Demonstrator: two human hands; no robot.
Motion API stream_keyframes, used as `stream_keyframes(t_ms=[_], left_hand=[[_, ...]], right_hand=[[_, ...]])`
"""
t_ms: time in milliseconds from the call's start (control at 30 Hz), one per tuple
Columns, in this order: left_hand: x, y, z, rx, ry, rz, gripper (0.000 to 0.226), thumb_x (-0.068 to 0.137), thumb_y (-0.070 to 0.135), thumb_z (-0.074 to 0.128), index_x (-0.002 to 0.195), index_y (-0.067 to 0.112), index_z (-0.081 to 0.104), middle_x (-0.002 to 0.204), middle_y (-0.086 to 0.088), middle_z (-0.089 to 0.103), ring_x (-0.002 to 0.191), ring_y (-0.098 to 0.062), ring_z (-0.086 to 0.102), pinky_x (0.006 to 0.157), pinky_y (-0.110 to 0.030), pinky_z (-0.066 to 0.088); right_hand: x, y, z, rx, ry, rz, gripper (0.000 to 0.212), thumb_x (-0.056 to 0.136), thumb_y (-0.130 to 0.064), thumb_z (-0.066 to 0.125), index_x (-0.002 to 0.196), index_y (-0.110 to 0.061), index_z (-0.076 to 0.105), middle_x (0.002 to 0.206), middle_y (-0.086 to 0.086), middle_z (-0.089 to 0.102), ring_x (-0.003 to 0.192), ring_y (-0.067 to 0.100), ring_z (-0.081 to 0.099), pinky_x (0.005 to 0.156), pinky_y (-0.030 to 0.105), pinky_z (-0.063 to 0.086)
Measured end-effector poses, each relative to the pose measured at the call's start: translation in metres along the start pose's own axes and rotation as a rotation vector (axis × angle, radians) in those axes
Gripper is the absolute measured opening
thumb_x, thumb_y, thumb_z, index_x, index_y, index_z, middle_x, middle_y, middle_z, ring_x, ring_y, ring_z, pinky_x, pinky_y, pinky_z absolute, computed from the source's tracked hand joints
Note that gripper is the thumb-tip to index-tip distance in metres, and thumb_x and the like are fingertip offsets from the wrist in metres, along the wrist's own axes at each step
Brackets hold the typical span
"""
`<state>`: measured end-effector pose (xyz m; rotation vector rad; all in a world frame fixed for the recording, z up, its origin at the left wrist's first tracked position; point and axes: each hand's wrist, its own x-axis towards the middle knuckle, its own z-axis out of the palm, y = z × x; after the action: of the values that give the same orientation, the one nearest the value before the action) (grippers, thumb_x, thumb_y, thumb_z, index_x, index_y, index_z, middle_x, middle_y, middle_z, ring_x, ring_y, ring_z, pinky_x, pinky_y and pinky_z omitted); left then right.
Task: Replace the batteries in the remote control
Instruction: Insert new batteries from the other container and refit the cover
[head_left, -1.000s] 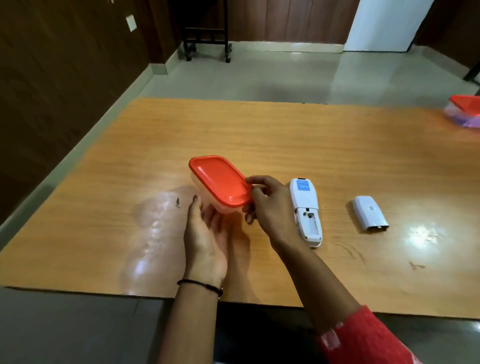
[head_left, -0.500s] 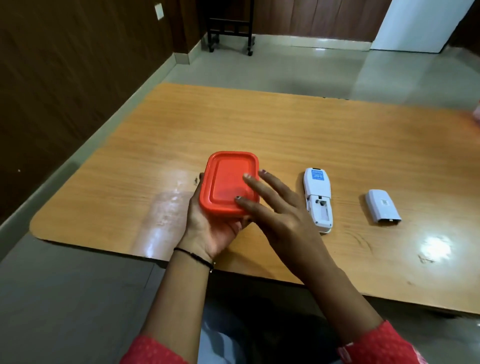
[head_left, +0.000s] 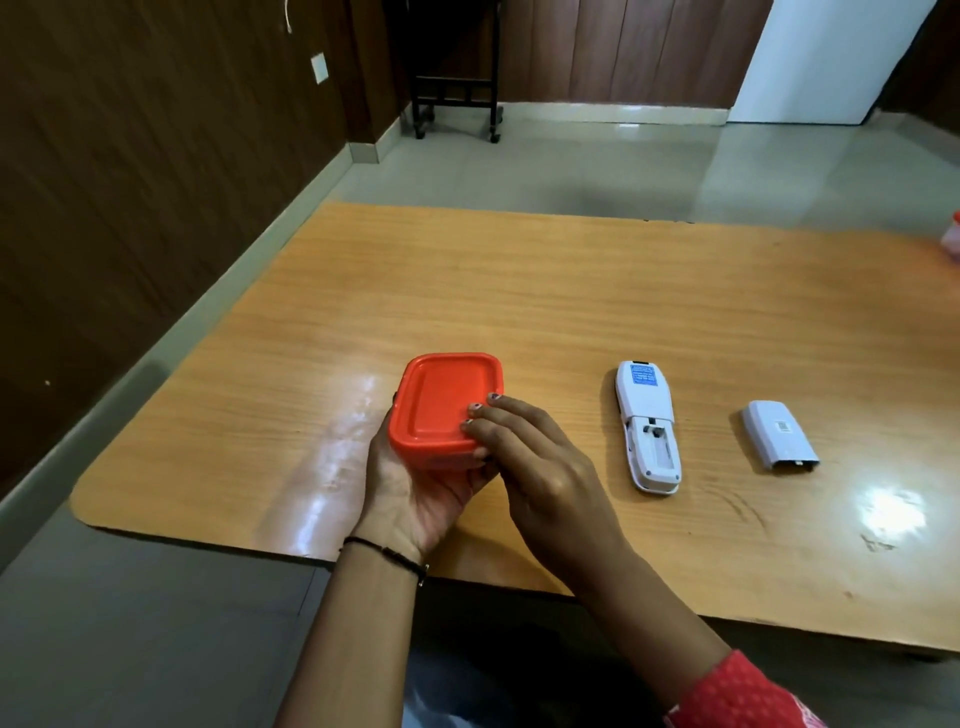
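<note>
The left hand (head_left: 415, 483) cups a small box with a red lid (head_left: 447, 405); the right hand's fingers (head_left: 493, 421) press flat on it. It looks light and smooth. Right of them, the open remote (head_left: 647, 410) lies on the tabletop (head_left: 519, 291).

One wooden worktop (head_left: 519, 291) carries one white remote control (head_left: 644, 400) lying face down with its battery bay open, and one loose white battery cover (head_left: 776, 434). There is one small container with one orange-red lid (head_left: 441, 400). Two hands show: one left hand (head_left: 415, 493) and one right hand (head_left: 540, 467). One black bracelet (head_left: 387, 552) circles the left wrist. One partly cropped container (head_left: 951, 240) sits at the worktop's far right edge.
</note>
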<state>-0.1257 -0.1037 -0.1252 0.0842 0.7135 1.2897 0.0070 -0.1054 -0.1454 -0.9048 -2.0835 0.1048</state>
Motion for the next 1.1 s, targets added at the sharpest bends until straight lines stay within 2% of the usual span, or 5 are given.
stream_keyframes(t_ms=[533, 733, 867, 1000, 1100], left_hand=[[0.004, -0.001, -0.006, 0.053, -0.053, 0.005, 0.047, 0.098, 0.038, 0.032, 0.103, -0.002, 0.057, 0.077, -0.02, 0.071, 0.064, -0.029, 0.07, 0.059, -0.04, 0.059], [0.006, -0.007, -0.007, 0.091, 0.048, -0.016, 0.059, 0.088, 0.057, 0.042, 0.102, 0.003, 0.06, 0.085, -0.022, 0.069, 0.075, -0.032, 0.065, 0.068, -0.041, 0.055], [0.005, -0.005, -0.008, 0.108, 0.042, -0.017, 0.081, 0.073, 0.074, 0.048, 0.113, 0.005, 0.06, 0.105, -0.023, 0.065, 0.089, -0.035, 0.062, 0.073, -0.046, 0.056], [0.0, 0.007, -0.012, 0.243, -0.004, 0.008, 0.065, 0.083, 0.055, 0.047, 0.125, 0.006, 0.056, 0.114, -0.019, 0.063, 0.095, -0.031, 0.062, 0.078, -0.046, 0.055], [-0.002, 0.009, -0.017, 0.362, 0.115, 0.071, 0.044, 0.089, 0.039, 0.047, 0.118, 0.007, 0.059, 0.105, -0.02, 0.068, 0.08, -0.028, 0.07, 0.064, -0.039, 0.06]], right_hand=[[0.011, -0.005, 0.005, 0.206, 0.1, 0.147, 0.021, 0.087, -0.001, 0.049, 0.1, -0.005, 0.065, 0.1, 0.004, 0.066, 0.099, 0.014, 0.056, 0.084, 0.019, 0.044], [0.051, 0.009, 0.003, 0.392, 0.332, 0.459, 0.019, 0.094, -0.015, 0.049, 0.1, -0.013, 0.067, 0.084, -0.009, 0.064, 0.073, 0.009, 0.061, 0.07, 0.032, 0.053], [0.073, 0.033, 0.004, 0.53, 0.492, 0.813, 0.024, 0.098, -0.018, 0.045, 0.089, -0.008, 0.066, 0.083, 0.005, 0.067, 0.071, 0.017, 0.068, 0.063, 0.043, 0.059], [0.074, 0.05, 0.013, 0.803, 0.517, 1.195, 0.03, 0.097, -0.01, 0.042, 0.073, -0.007, 0.06, 0.097, 0.029, 0.068, 0.077, 0.026, 0.072, 0.063, 0.038, 0.061], [0.068, 0.049, 0.017, 0.955, 0.468, 1.337, 0.023, 0.096, -0.007, 0.044, 0.079, -0.003, 0.06, 0.101, 0.029, 0.067, 0.079, 0.028, 0.071, 0.06, 0.035, 0.061]])
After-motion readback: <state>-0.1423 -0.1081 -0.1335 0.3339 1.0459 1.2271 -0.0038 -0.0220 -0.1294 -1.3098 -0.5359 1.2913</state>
